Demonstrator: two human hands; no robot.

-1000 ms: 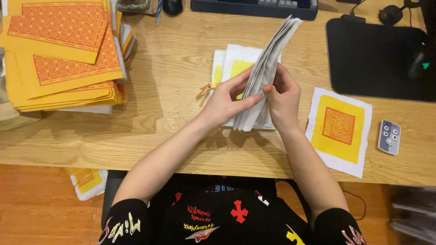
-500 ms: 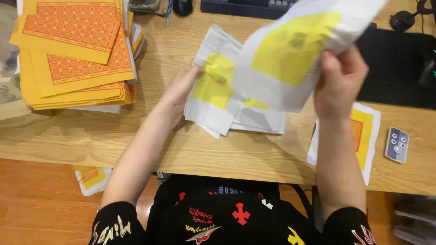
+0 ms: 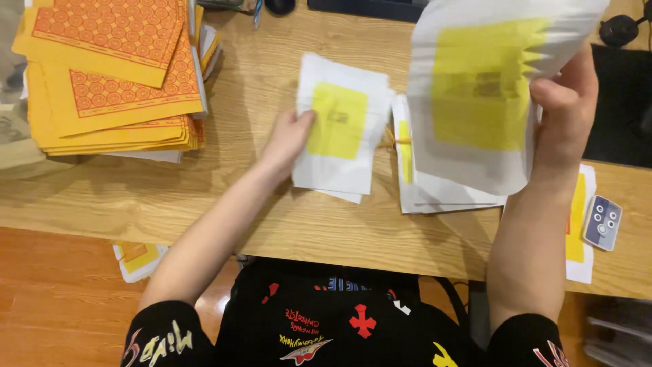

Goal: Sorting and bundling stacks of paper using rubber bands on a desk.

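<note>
My right hand (image 3: 564,109) holds up a fanned sheaf of white sheets with yellow squares (image 3: 475,88), raised close to the camera at the upper right. My left hand (image 3: 288,139) grips the left edge of a small stack of the same white-and-yellow sheets (image 3: 343,129) resting on the wooden table (image 3: 204,197). Between the two lies another pile of such sheets (image 3: 435,190), partly hidden behind the raised sheaf. One more sheet (image 3: 577,224) lies under my right forearm.
A tall pile of orange patterned papers (image 3: 112,68) fills the table's upper left. A small grey remote (image 3: 602,222) lies at the right by the table edge, a black mat (image 3: 621,109) behind it. Papers (image 3: 139,258) lie on the floor at lower left.
The single bundle held on edge in both hands has been split. My right hand lifted its part up toward the camera; my left hand moved its part left and down onto the table.
</note>
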